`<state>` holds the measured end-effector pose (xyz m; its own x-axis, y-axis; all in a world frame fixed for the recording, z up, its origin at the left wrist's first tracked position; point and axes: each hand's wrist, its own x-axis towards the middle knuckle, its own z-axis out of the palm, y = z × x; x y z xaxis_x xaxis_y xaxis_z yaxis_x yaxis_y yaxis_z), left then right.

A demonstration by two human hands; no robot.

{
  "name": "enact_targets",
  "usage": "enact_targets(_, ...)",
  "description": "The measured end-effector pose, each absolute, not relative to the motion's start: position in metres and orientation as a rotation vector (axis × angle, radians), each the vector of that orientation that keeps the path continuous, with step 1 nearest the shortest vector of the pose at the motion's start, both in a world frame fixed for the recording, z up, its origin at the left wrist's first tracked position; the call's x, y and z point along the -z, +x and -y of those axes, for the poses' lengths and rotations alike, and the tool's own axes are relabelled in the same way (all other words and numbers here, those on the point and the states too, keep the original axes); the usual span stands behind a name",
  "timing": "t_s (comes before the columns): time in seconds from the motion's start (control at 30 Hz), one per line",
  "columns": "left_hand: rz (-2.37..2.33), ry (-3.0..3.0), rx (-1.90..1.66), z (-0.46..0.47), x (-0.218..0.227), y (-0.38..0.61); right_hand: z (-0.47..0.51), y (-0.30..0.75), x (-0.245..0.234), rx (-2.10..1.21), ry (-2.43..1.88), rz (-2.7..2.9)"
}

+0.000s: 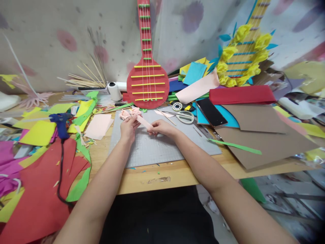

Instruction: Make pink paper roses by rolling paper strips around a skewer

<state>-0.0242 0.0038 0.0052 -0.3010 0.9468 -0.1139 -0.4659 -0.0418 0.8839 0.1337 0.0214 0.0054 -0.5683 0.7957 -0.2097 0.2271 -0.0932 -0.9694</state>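
A narrow strip of pale pink crepe paper (pixel 144 122) stretches between my two hands above the grey cutting mat (pixel 162 149). My left hand (pixel 128 129) pinches its left end, and my right hand (pixel 161 127) grips the other. Just beyond my left fingers lie pink paper flowers (pixel 130 113), partly covered by that hand. A pair of scissors (pixel 185 117) with pale handles rests on the mat, right of my right hand. Against the wall behind stands a red paper lute (pixel 147 81) with yellow bars and white strings.
On the left are a blue glue gun (pixel 61 123) with a black cord, red paper (pixel 43 183) and pink sheets (pixel 99 126). To the right lie a phone (pixel 212 112), brown cardboard (pixel 264 145) and a red paper roll (pixel 241 95). A yellow-flowered instrument (pixel 245 57) leans behind.
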Motion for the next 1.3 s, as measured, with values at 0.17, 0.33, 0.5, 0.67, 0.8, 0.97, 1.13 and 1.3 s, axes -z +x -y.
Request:
enact_targets(0.17, -1.103, 0.635, -1.624, -0.003, -0.005, -0.026, -0.023, 0.135, -0.004, -1.710, -1.143, 1.719)
enact_targets(0.33, -1.141, 0.615, -1.653, -0.005, -0.005, -0.034, -0.026, 0.141, -0.006, -1.640, -1.210, 1.744)
enact_targets(0.5, -1.227, 0.600, -1.610, -0.007, -0.004, -0.039, -0.031, 0.150, -0.004, -1.586, -1.185, 1.798)
enact_targets(0.67, -1.310, 0.619, -1.571, -0.006, -0.003, -0.038, -0.035, 0.157, -0.005, -1.590, -1.204, 1.850)
enact_targets(0.8, -1.296, 0.725, -1.510, -0.005, -0.003, -0.036, -0.036, 0.163, -0.008, -1.508, -1.268, 1.818)
enact_targets(0.97, -1.281, 0.803, -1.472, -0.002, -0.001, -0.030, -0.038, 0.171, -0.008, -1.476, -1.299, 1.829)
enact_targets(1.13, -1.378, 0.865, -1.536, -0.007, -0.002, -0.024, -0.042, 0.178, -0.007, -1.448, -1.324, 1.784)
enact_targets(1.3, -1.434, 0.739, -1.540, -0.029, -0.007, -0.012, -0.045, 0.186, -0.011, -1.226, -1.382, 1.561)
